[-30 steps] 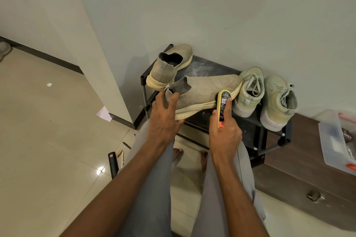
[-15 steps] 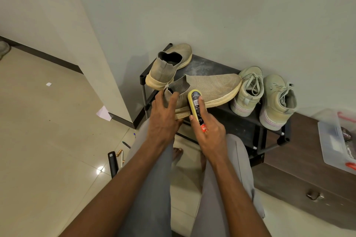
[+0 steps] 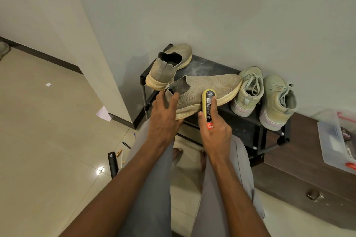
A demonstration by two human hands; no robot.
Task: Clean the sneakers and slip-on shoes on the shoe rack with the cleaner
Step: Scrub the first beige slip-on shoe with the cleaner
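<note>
Dim, soft light; wide-angle edge distortion.

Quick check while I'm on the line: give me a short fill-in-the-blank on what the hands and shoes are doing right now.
1. The right hand grips the ____.
2. The left hand holds the slip-on shoe at its ____ end.
3. On the shoe rack, the number of lace-up sneakers right of that shoe is ____.

Missing words: cleaner; heel; two

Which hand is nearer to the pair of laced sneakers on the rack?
The right hand. It holds the cleaner at the slip-on's side, closer to the sneakers. The left hand grips the slip-on's heel, farther away.
</note>
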